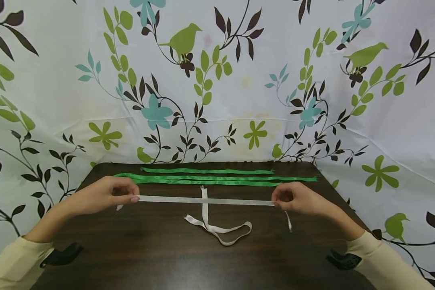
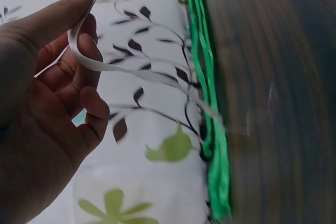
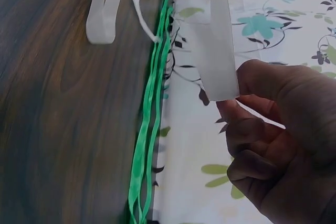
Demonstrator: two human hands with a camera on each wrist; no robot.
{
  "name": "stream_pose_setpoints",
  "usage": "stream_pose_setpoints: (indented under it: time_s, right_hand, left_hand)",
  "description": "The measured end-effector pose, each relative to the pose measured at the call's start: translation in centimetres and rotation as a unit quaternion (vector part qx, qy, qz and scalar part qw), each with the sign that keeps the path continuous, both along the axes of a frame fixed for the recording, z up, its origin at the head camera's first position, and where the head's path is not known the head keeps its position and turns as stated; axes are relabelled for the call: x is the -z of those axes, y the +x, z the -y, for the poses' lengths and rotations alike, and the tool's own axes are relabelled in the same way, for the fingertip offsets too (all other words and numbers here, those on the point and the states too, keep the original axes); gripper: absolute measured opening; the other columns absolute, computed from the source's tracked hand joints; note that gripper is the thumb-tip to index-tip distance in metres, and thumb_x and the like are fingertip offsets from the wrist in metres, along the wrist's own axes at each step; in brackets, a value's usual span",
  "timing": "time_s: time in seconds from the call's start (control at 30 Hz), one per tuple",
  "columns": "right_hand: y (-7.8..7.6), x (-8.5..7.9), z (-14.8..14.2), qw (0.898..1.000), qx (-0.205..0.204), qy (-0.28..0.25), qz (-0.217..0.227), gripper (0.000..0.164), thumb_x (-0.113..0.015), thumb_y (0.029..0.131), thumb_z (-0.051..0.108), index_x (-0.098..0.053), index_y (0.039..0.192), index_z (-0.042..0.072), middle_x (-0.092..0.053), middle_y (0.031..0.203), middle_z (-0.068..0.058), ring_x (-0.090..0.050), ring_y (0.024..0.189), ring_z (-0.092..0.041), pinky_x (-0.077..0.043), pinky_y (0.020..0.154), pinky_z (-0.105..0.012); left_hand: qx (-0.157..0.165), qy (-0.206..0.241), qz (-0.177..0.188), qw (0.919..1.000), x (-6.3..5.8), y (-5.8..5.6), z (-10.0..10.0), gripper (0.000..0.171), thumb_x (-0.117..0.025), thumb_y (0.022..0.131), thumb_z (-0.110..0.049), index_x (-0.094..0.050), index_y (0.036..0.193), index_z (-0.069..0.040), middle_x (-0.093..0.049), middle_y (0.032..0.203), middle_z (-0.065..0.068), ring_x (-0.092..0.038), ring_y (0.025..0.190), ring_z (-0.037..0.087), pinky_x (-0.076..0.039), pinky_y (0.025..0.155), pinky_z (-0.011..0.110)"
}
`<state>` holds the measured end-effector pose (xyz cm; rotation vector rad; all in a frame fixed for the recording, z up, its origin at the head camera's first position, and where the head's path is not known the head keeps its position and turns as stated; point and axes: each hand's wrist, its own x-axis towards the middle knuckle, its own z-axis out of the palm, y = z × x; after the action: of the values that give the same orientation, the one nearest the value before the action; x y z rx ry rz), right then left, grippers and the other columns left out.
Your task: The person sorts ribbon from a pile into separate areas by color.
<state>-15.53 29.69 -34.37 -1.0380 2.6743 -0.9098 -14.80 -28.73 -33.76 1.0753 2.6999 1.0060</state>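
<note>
A white ribbon (image 1: 206, 200) is stretched nearly level between both hands above the dark table. At its left, my left hand (image 1: 108, 195) pinches it between thumb and finger; in the left wrist view a loose tail of the ribbon (image 2: 121, 68) loops down past the fingers. My right hand (image 1: 299, 197) pinches the other side, and the right wrist view shows the ribbon (image 3: 220, 56) between thumb and fingertips there. Below, a second white ribbon (image 1: 227, 243) lies loosely looped on the table, its straight part passing under the taut one.
Several green ribbons (image 1: 203, 178) lie side by side along the back of the dark wooden table (image 1: 148, 249). Behind it hangs a white cloth (image 1: 232, 100) printed with leaves, flowers and birds. Dark camera mounts (image 1: 63, 255) sit at the wrists.
</note>
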Motion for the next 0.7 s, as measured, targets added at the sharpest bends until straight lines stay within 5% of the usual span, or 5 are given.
stream_pose_setpoints:
  time_s: [0.33,0.7]
  right_hand:
    - [-1.3,1.3,-2.4,0.998,0.042,0.004,0.041,0.007,-0.072,0.098,0.026,-0.073,0.102,0.021,-0.067,0.095,0.001,-0.059,0.074,-0.016,-0.05,0.062,-0.034]
    - [-4.4,3.8,-5.0,0.994,0.071,-0.013,0.085,0.012,-0.069,0.1,0.028,-0.073,0.105,0.018,-0.065,0.092,-0.004,-0.056,0.073,-0.019,-0.049,0.061,-0.036]
  left_hand:
    - [-0.044,0.003,0.041,0.9982,2.4,-1.6,3.9,0.006,-0.067,0.101,-0.022,-0.068,0.105,-0.017,-0.069,0.088,-0.005,-0.061,0.077,0.017,-0.05,0.065,0.032]
    - [-0.09,-0.003,0.068,0.9936,4.7,-3.4,7.1,0.011,-0.067,0.102,-0.022,-0.068,0.105,-0.011,-0.067,0.091,0.006,-0.06,0.079,0.018,-0.051,0.065,0.034]
